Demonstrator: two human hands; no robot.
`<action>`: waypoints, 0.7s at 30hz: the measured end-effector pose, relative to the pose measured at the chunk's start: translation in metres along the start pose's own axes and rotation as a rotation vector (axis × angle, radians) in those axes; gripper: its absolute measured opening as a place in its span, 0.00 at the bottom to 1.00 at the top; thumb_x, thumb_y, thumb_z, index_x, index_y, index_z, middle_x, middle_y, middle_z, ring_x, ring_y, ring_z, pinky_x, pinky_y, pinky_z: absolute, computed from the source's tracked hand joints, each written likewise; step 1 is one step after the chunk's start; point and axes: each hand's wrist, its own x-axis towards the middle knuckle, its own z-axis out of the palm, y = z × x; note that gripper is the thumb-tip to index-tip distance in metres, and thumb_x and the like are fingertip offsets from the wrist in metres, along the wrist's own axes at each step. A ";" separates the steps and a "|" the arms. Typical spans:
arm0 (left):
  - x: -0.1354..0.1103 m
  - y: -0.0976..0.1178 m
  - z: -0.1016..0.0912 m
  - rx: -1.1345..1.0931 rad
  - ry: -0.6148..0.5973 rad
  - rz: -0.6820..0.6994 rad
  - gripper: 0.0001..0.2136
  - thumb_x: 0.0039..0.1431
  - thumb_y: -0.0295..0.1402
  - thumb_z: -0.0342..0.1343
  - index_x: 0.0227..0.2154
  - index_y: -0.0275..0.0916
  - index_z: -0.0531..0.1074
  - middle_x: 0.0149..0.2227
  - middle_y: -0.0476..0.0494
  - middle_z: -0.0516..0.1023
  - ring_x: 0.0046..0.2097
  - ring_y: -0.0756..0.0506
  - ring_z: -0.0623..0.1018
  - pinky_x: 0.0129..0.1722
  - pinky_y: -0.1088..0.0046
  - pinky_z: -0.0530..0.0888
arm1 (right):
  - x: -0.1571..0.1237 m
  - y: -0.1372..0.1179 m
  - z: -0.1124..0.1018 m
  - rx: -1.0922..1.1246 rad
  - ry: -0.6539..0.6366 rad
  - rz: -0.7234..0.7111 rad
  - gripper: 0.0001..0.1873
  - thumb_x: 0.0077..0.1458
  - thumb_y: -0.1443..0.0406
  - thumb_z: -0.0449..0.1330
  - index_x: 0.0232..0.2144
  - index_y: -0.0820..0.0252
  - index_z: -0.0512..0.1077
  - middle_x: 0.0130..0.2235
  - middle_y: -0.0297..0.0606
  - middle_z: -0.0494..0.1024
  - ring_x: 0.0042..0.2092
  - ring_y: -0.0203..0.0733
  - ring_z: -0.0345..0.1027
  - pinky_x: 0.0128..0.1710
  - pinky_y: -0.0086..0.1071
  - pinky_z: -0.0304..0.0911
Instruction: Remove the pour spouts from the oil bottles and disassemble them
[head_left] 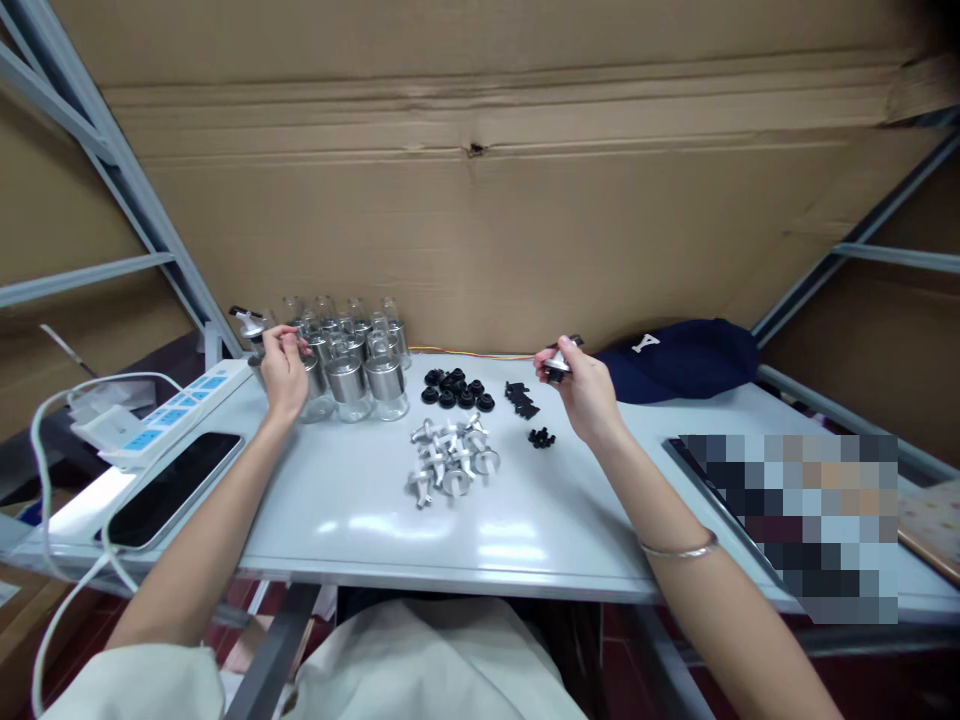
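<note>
My left hand (pixel 283 372) reaches to the far left of the white table (pixel 360 520), fingers closed around a glass bottle with a silver collar, in front of a cluster of several such bottles (pixel 360 360). One bottle (pixel 250 325) behind it carries a pour spout. My right hand (pixel 581 385) is raised over the table's middle right and pinches a small silver spout piece (pixel 559 362). Between the hands lie black rubber rings (pixel 457 390), small black parts (pixel 523 398) and a pile of silver spout pieces (pixel 450 462).
A white power strip (pixel 176 408) and a dark phone (pixel 174 485) lie at the left edge. A navy cap (pixel 679 358) rests at the back right. A flat blurred object (pixel 787 520) covers the right side. Cardboard walls and metal shelf frames surround the table.
</note>
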 end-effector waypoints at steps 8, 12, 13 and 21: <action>0.001 0.011 -0.003 0.086 0.149 0.188 0.25 0.60 0.53 0.42 0.42 0.33 0.65 0.45 0.38 0.68 0.50 0.44 0.69 0.47 0.64 0.67 | -0.001 0.004 0.002 -0.105 -0.063 0.005 0.23 0.47 0.46 0.57 0.23 0.61 0.74 0.29 0.38 0.74 0.29 0.35 0.63 0.32 0.30 0.61; -0.005 0.066 0.000 0.043 0.256 0.402 0.15 0.64 0.43 0.43 0.40 0.37 0.67 0.45 0.40 0.68 0.50 0.45 0.69 0.45 0.65 0.67 | -0.004 0.004 0.002 -0.296 -0.138 -0.010 0.27 0.48 0.44 0.54 0.27 0.61 0.76 0.33 0.39 0.75 0.33 0.36 0.64 0.33 0.30 0.60; -0.009 0.081 0.004 0.021 0.214 0.434 0.14 0.65 0.41 0.43 0.36 0.37 0.68 0.42 0.41 0.70 0.48 0.46 0.70 0.46 0.65 0.67 | -0.006 0.003 0.002 -0.350 -0.182 -0.012 0.27 0.48 0.44 0.55 0.27 0.61 0.76 0.33 0.39 0.74 0.33 0.36 0.63 0.32 0.29 0.59; -0.070 0.144 0.056 -0.058 -0.451 0.790 0.21 0.66 0.37 0.41 0.17 0.37 0.59 0.16 0.53 0.63 0.21 0.53 0.64 0.29 0.73 0.63 | -0.019 0.007 0.011 -0.306 -0.496 0.077 0.20 0.41 0.50 0.64 0.26 0.62 0.71 0.26 0.33 0.73 0.29 0.35 0.64 0.34 0.32 0.60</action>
